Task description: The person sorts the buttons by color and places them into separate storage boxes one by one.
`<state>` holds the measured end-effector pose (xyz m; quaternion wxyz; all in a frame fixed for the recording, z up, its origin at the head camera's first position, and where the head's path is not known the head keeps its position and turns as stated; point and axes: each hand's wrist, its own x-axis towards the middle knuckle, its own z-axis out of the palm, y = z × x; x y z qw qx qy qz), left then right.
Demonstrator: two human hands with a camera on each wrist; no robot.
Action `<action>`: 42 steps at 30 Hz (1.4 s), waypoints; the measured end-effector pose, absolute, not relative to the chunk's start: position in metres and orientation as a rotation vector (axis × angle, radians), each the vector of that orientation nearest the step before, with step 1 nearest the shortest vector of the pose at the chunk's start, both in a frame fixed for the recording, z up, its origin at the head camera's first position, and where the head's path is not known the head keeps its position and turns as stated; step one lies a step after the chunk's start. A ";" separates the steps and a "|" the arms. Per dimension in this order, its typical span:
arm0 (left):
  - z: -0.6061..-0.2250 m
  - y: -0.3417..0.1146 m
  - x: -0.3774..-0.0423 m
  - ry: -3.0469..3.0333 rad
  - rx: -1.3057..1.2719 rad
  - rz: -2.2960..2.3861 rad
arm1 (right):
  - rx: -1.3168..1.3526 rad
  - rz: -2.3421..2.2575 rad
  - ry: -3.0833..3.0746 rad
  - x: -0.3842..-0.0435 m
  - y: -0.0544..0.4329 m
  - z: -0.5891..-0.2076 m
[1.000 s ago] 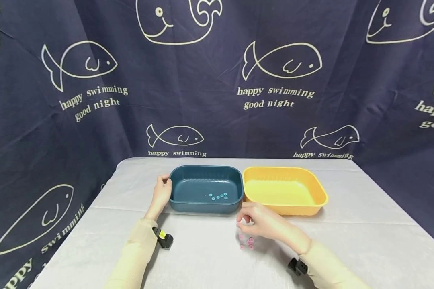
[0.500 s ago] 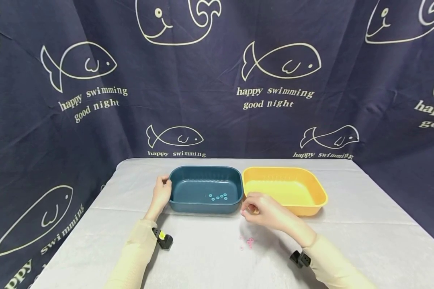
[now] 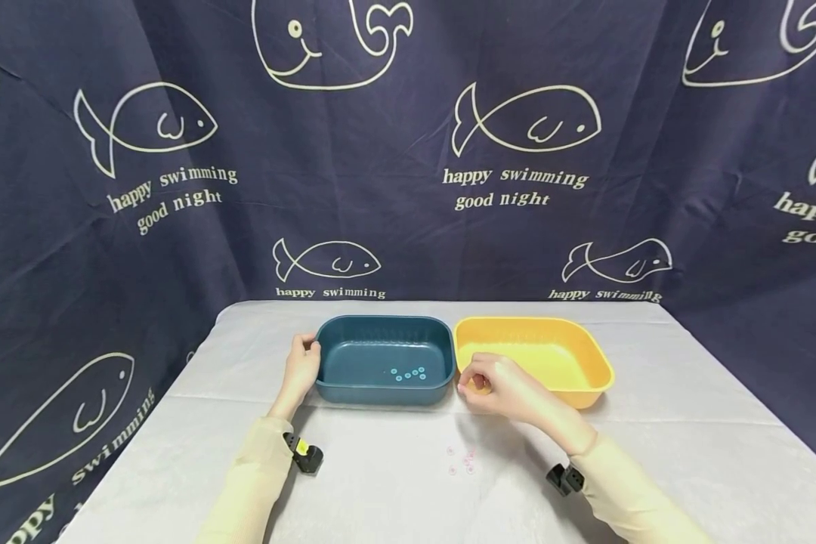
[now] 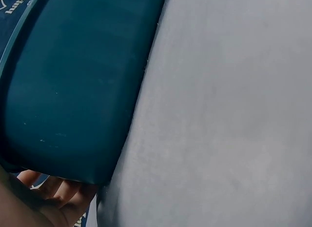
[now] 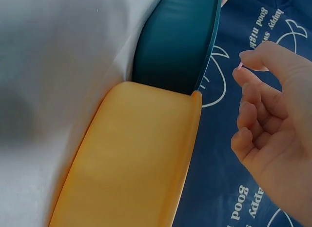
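Observation:
At the left end of the dark teal basin [image 3: 384, 394], my left hand [image 3: 302, 370] holds its end wall with bent fingers [image 4: 66, 193]; some fingertips are hidden. Several small blue buttons [image 3: 408, 375] lie on that basin's floor, towards its right front. My right hand [image 3: 499, 385] is over the near left corner of the yellow basin [image 3: 585, 398]. Its thumb and forefinger pinch a thin pink button [image 5: 240, 65], seen edge-on in the right wrist view. The other fingers are loosely curled. Several more pink buttons [image 3: 452, 470] lie on the cloth in front of the basins.
The two basins stand side by side on a pale grey cloth [image 3: 381, 483] over the table. Behind them hangs a dark blue curtain [image 3: 408, 211] printed with white fish and words. A black camera [image 3: 566, 478] is strapped to the right wrist.
My right hand has risen from near the loose pink buttons and moved away and slightly right, to the yellow basin's near edge, still pinching its button. The left hand stays at the teal basin.

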<state>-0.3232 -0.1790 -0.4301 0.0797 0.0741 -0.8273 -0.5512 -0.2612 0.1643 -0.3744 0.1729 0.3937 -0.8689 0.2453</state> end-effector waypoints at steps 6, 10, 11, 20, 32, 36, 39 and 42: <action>-0.430 -0.179 -0.323 -2.473 0.225 -1.651 | 1.061 0.695 -2.488 -0.268 0.169 -0.375; -0.430 -0.180 -0.322 -2.473 0.223 -1.648 | 1.014 0.710 -2.527 -0.272 0.173 -0.375; -0.429 -0.180 -0.322 -2.474 0.223 -1.646 | 1.006 0.712 -2.534 -0.272 0.174 -0.375; -0.430 -0.179 -0.322 -2.464 0.227 -1.669 | 0.937 0.712 -2.557 -0.282 0.182 -0.382; -0.426 -0.178 -0.321 -2.466 0.223 -1.660 | 0.764 0.701 -2.621 -0.295 0.196 -0.386; -0.425 -0.178 -0.321 -2.462 0.224 -1.659 | 0.734 0.678 -2.630 -0.299 0.200 -0.389; -0.424 -0.178 -0.320 -2.465 0.224 -1.665 | 0.711 0.658 -2.644 -0.301 0.204 -0.390; -0.425 -0.178 -0.320 -2.467 0.218 -1.666 | 0.692 0.646 -2.661 -0.302 0.206 -0.391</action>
